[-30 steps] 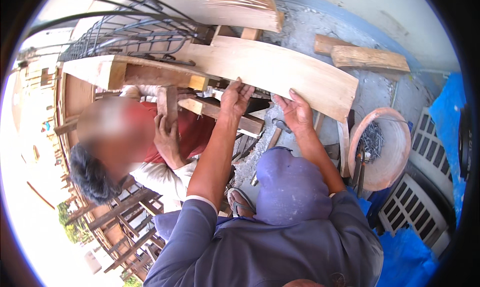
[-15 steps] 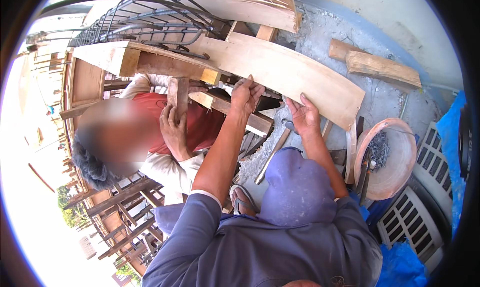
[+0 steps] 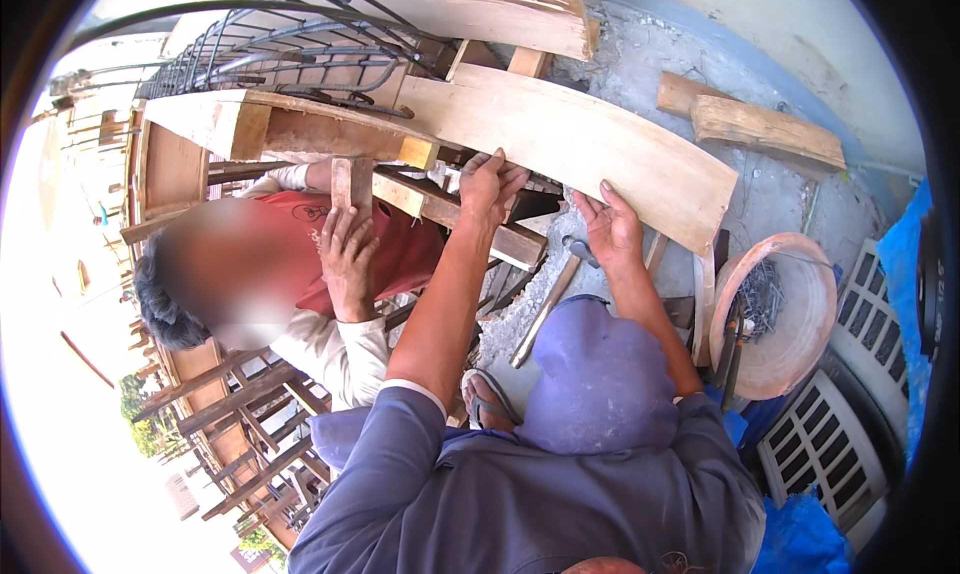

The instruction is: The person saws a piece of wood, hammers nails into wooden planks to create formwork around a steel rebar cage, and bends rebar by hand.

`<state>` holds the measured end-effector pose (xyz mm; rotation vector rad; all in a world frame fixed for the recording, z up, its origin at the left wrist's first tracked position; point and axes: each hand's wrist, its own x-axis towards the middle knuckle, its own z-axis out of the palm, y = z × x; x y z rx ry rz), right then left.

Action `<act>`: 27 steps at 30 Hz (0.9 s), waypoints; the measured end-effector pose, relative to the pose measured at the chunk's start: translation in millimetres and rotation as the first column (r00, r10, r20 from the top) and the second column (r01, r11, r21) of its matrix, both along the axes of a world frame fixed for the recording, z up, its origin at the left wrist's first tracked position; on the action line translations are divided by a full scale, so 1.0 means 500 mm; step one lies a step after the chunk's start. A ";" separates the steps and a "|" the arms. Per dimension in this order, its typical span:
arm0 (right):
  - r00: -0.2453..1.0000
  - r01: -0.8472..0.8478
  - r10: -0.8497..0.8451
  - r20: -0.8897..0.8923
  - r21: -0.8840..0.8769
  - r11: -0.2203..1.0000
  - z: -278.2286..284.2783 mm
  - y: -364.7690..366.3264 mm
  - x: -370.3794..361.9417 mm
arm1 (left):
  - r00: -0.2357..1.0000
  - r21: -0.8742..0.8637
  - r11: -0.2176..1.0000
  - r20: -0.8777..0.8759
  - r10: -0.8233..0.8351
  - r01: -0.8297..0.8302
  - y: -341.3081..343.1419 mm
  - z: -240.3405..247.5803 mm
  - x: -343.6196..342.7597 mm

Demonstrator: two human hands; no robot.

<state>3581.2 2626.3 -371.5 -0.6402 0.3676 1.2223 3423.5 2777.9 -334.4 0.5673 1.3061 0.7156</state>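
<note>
Nearest, a hammer [image 3: 546, 310] lies unheld on the concrete; to its right, nails [image 3: 764, 299] fill part of a clay-coloured bucket [image 3: 790, 349]. Farther, the right hand [image 3: 615, 236] is spread at the near edge of the plywood strip [image 3: 580, 139]; the left hand [image 3: 488, 188] curls there, though whether it pinches cannot be told. The strip seems laid in position right of the timber form [image 3: 200, 116]; whether fastening is done or left does not show. Far left stands a rebar cage [image 3: 295, 54].

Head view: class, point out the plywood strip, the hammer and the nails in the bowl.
Plywood strip [image 3: 580, 146]: head view, middle of its broad face.
Hammer [image 3: 546, 310]: head view, middle of its handle.
Nails [image 3: 763, 299]: head view, middle of the pile.
</note>
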 end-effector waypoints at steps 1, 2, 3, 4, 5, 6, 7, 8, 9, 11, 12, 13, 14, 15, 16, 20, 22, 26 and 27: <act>1.000 -0.003 0.003 -0.009 -0.007 1.000 -0.003 0.001 0.002 | 0.999 0.009 1.000 -0.040 0.001 0.000 -0.004 0.008 0.005; 1.000 0.001 -0.001 -0.006 -0.010 1.000 -0.006 0.000 0.005 | 0.995 0.029 0.999 -0.094 0.042 -0.040 -0.008 0.019 0.013; 1.000 0.002 -0.002 -0.017 0.002 1.000 -0.008 -0.001 0.008 | 0.995 0.025 0.999 -0.091 0.038 -0.036 -0.014 0.023 0.020; 1.000 0.002 -0.001 -0.030 0.013 1.000 -0.011 -0.003 0.010 | 0.869 0.265 0.960 -0.492 0.055 0.090 -0.022 0.030 0.026; 1.000 0.005 -0.005 -0.027 0.006 1.000 -0.013 -0.004 0.012 | 0.594 0.415 0.859 -0.786 0.173 0.299 -0.030 0.036 0.034; 0.999 0.015 -0.016 -0.035 -0.008 1.000 -0.017 -0.004 0.016 | 0.444 0.362 0.791 -0.887 0.129 0.494 -0.024 0.047 0.032; 0.999 0.014 -0.014 -0.049 -0.012 1.000 -0.014 0.000 0.013 | 0.442 0.363 0.794 -0.887 0.134 0.488 -0.020 0.046 0.030; 0.999 0.006 -0.007 -0.049 -0.010 1.000 -0.011 0.001 0.011 | 0.386 0.461 0.595 -0.886 0.258 0.659 -0.008 0.042 0.032; 0.998 0.007 -0.008 -0.055 -0.017 1.000 -0.009 0.000 0.009 | 0.354 0.491 0.353 -0.852 0.386 0.797 0.008 0.039 0.037; 0.998 -0.008 0.007 -0.065 -0.015 1.000 0.002 0.006 -0.002 | 0.239 0.320 0.416 -0.942 0.235 0.851 0.052 0.028 0.034; 0.998 -0.018 0.016 -0.065 -0.029 0.999 0.007 0.003 -0.002 | 0.135 0.184 0.430 -0.981 0.142 0.884 0.065 0.031 0.043; 0.998 -0.022 0.019 -0.064 -0.047 0.999 0.009 0.001 0.002 | 0.029 0.044 0.426 -0.999 0.043 0.904 0.073 0.036 0.053; 0.998 -0.023 0.020 -0.062 -0.048 0.999 0.006 0.002 0.006 | 0.001 0.015 0.415 -0.999 0.033 0.910 0.078 0.043 0.056; 0.998 -0.031 0.028 -0.052 -0.048 0.998 0.002 0.001 0.012 | 0.002 0.016 0.416 -0.999 0.033 0.909 0.084 0.049 0.060; 0.998 -0.040 0.038 -0.044 -0.051 0.998 0.003 -0.001 0.014 | -0.003 0.004 0.407 -1.000 0.017 0.914 0.085 0.051 0.064; 0.998 -0.061 0.060 -0.019 -0.084 0.995 0.018 -0.005 0.019 | -0.057 -0.050 0.411 -0.998 0.007 0.910 0.083 0.054 0.070; 0.976 -0.208 0.202 -0.084 -0.074 0.975 0.031 -0.008 0.024 | -0.052 -0.042 0.419 -0.999 0.014 0.907 0.086 0.053 0.070; 0.857 -0.512 0.515 -0.022 -0.142 0.847 0.064 -0.055 0.039 | -0.074 -0.053 0.445 -0.997 0.031 0.894 0.082 0.048 0.074; 0.853 -0.519 0.522 -0.018 -0.148 0.842 0.087 -0.066 0.045 | -0.080 -0.060 0.453 -0.997 0.024 0.889 0.084 0.046 0.068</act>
